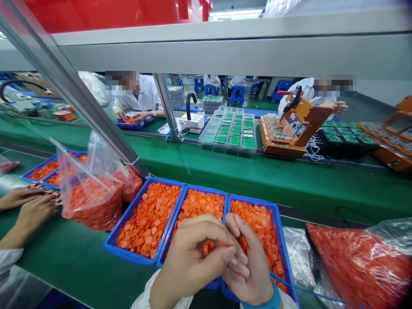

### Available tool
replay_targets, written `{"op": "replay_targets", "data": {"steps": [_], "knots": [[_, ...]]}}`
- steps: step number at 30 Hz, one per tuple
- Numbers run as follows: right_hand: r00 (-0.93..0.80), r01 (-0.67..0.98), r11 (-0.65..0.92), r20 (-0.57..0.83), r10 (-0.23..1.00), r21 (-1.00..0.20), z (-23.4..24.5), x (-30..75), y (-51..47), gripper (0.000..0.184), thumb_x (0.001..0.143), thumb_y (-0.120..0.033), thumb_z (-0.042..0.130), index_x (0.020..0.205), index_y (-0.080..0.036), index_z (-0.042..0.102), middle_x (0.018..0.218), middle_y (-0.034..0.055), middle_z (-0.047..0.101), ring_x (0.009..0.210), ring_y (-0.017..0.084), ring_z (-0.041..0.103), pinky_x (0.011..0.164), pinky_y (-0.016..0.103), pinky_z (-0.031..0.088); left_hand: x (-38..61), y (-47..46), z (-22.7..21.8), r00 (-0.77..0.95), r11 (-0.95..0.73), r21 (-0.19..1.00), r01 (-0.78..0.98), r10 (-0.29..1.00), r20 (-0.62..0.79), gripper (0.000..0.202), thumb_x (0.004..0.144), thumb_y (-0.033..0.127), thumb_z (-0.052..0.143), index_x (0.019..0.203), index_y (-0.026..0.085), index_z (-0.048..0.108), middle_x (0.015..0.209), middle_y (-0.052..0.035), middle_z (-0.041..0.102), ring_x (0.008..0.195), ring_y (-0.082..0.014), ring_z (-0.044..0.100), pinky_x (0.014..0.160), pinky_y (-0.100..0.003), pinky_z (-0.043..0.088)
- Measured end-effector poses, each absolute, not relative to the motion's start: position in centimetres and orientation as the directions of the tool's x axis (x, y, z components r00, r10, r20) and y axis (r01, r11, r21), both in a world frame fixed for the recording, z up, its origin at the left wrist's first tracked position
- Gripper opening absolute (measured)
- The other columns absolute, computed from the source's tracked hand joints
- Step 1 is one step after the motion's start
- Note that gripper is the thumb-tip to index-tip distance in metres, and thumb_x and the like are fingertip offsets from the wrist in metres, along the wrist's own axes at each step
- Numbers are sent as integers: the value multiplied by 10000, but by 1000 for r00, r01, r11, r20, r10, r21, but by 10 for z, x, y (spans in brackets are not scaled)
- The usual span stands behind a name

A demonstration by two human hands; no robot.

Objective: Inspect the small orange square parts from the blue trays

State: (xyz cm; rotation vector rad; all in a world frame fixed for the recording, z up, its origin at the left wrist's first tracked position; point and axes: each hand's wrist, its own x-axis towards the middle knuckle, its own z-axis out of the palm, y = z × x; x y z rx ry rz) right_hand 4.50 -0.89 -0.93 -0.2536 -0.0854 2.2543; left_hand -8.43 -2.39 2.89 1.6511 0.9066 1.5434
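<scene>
My left hand (196,253) is closed in a pinch, with the edge of a small orange plastic piece (229,245) showing between thumb and forefinger. Close against it, my right hand (252,262) has its fingers curled inward; what they hold is mostly hidden, though a sliver of orange shows near them. A blue wrist strap (273,296) with a cord circles my right wrist. Both hands are above the middle blue tray (206,187) and the right blue tray (283,240), which hold many flat orange pieces. The left blue tray (128,255) holds the same pieces.
Clear bags of orange pieces stand at left (93,201) and lie at right (360,262). A co-worker's hands (35,210) work at far left. Behind a metal post (96,111) are clear trays of green circuit boards (230,133), an orange fixture (283,141) and other people.
</scene>
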Motion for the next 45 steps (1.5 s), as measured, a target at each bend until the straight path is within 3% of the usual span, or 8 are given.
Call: {"op": "replay_targets", "data": {"steps": [7, 17, 24, 32, 38, 45], "knots": [[-604, -721, -649, -239, 760, -242, -10, 44, -7, 200, 849, -348, 841, 855, -244, 671, 404, -123, 510, 294, 20, 100, 254, 97, 314, -93, -22, 24, 21, -499, 853, 153, 864, 502, 182, 866, 35, 685, 916, 208, 708, 816, -4, 739, 738, -122, 705, 704, -210, 556], [-599, -744, -620, -163, 784, -250, -14, 43, -11, 240, 865, -267, 811, 846, -255, 572, 424, -117, 577, 274, 16, 107, 266, 92, 325, -95, -25, 22, 36, -460, 865, 202, 886, 463, 216, 901, 75, 682, 1033, 246, 683, 854, 17, 717, 737, -108, 659, 687, -195, 526], [-621, -729, -635, -144, 771, -257, -14, 42, -14, 314, 848, -271, 830, 779, -248, 525, 393, -123, 528, 266, 9, 123, 268, 84, 310, -94, -30, 26, 18, -466, 841, 275, 877, 480, 233, 871, 122, 771, 1059, 243, 703, 813, 35, 748, 621, -96, 659, 650, -188, 544], [-594, -753, -605, -127, 794, -259, -15, 41, -13, 239, 867, -249, 803, 816, -240, 569, 431, -126, 522, 295, 0, 125, 305, 73, 319, -92, -29, 30, 60, -509, 824, 250, 857, 511, 169, 891, 325, 829, 987, 228, 730, 728, 29, 770, 599, -99, 705, 623, -152, 541], [-570, -758, -580, -129, 812, -299, -17, 41, -15, 201, 895, -266, 771, 826, -240, 584, 427, -130, 476, 304, 19, 149, 309, 89, 313, -92, -28, 34, 81, -489, 861, 138, 872, 482, 178, 859, 233, 857, 979, 237, 726, 718, 39, 801, 610, -113, 747, 671, -164, 589], [-521, -776, -544, -161, 838, -319, -17, 40, -15, 118, 943, -266, 714, 860, -237, 635, 429, -135, 428, 327, 38, 138, 335, 102, 346, -91, -30, 37, 59, -528, 820, 220, 846, 529, 182, 860, 273, 858, 969, 224, 721, 671, 40, 775, 488, -98, 673, 537, -167, 545]]}}
